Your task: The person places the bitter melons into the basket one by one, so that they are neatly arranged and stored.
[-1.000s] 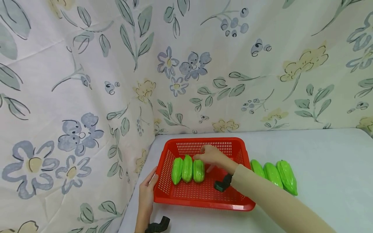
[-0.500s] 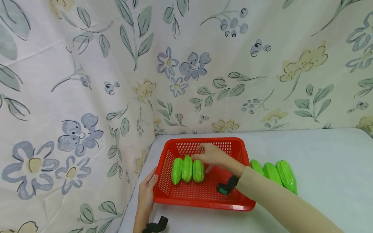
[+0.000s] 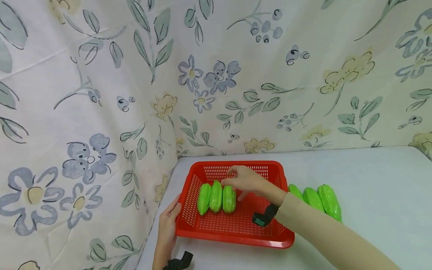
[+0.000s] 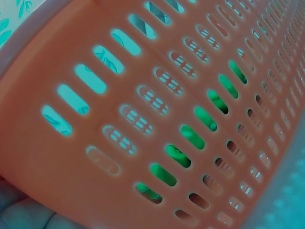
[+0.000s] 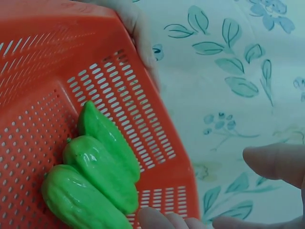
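Observation:
Three shiny green, ridged, gourd-like vegetables stand in a row inside a red plastic basket (image 3: 233, 240), toward its left: a left one (image 3: 204, 198), a middle one (image 3: 216, 197) and a right one (image 3: 229, 201). My left hand (image 3: 167, 227) grips the basket's left rim; in the left wrist view its fingers (image 4: 24, 210) show at the lower corner. Over the right vegetable hovers my right hand (image 3: 248, 180), fingers apart and holding nothing. The right wrist view shows its thumb (image 5: 276, 162) well away from the other fingertips, close by the vegetables' ends.
Right of the basket, three more green vegetables (image 3: 330, 202) lie side by side on the white table (image 3: 378, 187), partly behind my right sleeve (image 3: 314, 225). A floral curtain (image 3: 216, 123) hangs behind the table and along its left side.
My right hand has drawn back slightly to the right and its fingers have spread. The left hand keeps its hold on the rim, and the head view has shifted a little.

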The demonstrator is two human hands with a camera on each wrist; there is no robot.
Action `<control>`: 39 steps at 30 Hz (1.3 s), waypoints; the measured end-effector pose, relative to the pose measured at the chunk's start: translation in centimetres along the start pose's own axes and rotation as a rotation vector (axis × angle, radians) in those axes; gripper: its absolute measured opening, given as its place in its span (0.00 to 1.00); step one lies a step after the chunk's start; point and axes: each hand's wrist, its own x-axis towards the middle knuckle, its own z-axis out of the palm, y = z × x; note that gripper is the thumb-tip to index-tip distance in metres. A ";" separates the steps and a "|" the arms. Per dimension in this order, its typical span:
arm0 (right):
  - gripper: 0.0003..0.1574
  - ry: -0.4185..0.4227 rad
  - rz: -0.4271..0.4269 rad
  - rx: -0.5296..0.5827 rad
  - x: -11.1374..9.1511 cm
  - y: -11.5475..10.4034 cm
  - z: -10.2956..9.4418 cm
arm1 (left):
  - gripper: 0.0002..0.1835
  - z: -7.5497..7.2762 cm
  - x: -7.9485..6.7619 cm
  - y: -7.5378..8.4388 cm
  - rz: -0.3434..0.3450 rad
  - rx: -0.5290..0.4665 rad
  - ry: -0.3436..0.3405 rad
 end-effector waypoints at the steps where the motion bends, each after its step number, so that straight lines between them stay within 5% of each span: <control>1: 0.39 -0.002 -0.001 0.002 0.0 0.0 0.0 | 0.28 0.0 0.0 0.0 -0.001 -0.005 0.004; 30: 0.39 0.000 -0.027 0.029 -1.3 -0.7 -0.9 | 0.29 0.2 -0.1 -0.2 0.014 -0.007 0.031; 39: 0.41 0.021 -0.013 0.040 -2.2 0.3 -3.5 | 0.28 0.2 -0.1 -0.2 -0.004 -0.011 0.034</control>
